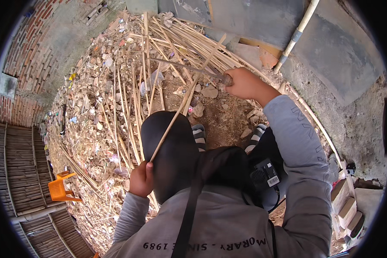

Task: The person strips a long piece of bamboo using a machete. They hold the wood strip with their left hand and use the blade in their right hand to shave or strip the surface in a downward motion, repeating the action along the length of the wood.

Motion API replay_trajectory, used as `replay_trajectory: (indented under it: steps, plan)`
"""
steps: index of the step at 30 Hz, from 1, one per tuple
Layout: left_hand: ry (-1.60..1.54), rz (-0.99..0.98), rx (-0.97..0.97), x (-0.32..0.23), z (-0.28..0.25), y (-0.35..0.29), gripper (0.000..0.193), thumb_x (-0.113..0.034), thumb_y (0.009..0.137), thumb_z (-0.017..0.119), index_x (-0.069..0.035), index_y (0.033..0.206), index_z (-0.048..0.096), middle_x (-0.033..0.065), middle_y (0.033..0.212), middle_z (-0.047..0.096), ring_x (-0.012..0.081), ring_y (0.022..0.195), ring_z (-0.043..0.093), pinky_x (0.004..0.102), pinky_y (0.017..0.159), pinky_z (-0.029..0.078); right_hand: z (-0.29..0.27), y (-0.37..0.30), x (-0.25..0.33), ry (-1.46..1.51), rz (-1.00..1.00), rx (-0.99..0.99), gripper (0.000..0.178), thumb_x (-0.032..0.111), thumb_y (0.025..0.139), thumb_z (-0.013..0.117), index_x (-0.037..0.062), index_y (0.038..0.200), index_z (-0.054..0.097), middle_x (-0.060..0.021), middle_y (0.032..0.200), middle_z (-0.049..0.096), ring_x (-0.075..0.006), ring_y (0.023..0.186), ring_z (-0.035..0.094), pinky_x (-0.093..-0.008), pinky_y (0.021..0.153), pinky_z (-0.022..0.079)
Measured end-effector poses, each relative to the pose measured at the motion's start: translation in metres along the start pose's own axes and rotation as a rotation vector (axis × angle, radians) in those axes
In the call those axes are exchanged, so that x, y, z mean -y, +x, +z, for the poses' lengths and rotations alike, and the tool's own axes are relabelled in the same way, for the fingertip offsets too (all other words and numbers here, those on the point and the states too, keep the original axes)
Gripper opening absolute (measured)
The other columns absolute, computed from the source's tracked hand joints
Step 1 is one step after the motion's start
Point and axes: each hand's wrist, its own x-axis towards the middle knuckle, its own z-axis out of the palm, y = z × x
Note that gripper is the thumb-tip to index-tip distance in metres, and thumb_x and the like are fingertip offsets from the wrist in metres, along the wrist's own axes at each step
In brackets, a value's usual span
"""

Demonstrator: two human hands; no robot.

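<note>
On the rubble-strewn ground [94, 129] ahead lie scattered bamboo strips [129, 107], an orange plastic chair [61, 187] at left, a pipe [294, 36] upper right. The blade's far end blurs among the strips. The left hand [141, 178] grips a bamboo strip [182, 103]; the right hand [243, 83] is closed round a knife [193, 69] crossing it.

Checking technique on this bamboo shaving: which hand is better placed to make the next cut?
Right hand: it grips the knife against the bamboo strip; left hand only steadies its lower end.
</note>
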Motion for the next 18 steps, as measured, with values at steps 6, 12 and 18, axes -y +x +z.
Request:
replay_trajectory:
  steps: [6,12,18]
  plan:
    - [0.075,0.047,-0.025,0.012,0.004,0.000,0.052,-0.042,0.107,0.040,-0.001,0.079,0.053,0.0221,0.061,0.053,0.0440,0.058,0.056,0.0493,0.053,0.040,-0.006,0.003,0.009,-0.131,-0.086,0.180,0.031,0.022,0.075,0.074,0.0046,0.101,0.069,-0.0179,0.082,0.069,-0.0387,0.080,0.067,-0.0463,0.071,0.052]
    - [-0.061,0.003,0.064,0.006,-0.011,0.003,0.052,-0.043,0.107,0.043,0.000,0.078,0.052,0.0214,0.060,0.051,0.0418,0.056,0.055,0.0470,0.052,0.038,-0.028,-0.001,-0.039,-0.197,0.060,-0.170,0.033,0.022,0.076,0.071,0.0015,0.101,0.068,-0.0214,0.090,0.070,-0.0408,0.089,0.067,-0.0476,0.080,0.053]
    - [-0.106,-0.003,0.099,0.012,-0.012,0.004,0.052,-0.042,0.107,0.043,0.000,0.078,0.051,0.0211,0.060,0.050,0.0388,0.055,0.052,0.0455,0.053,0.038,-0.029,-0.008,0.012,-0.213,-0.047,0.091,0.028,0.025,0.076,0.070,0.0048,0.096,0.068,-0.0189,0.091,0.070,-0.0393,0.091,0.067,-0.0486,0.080,0.054]
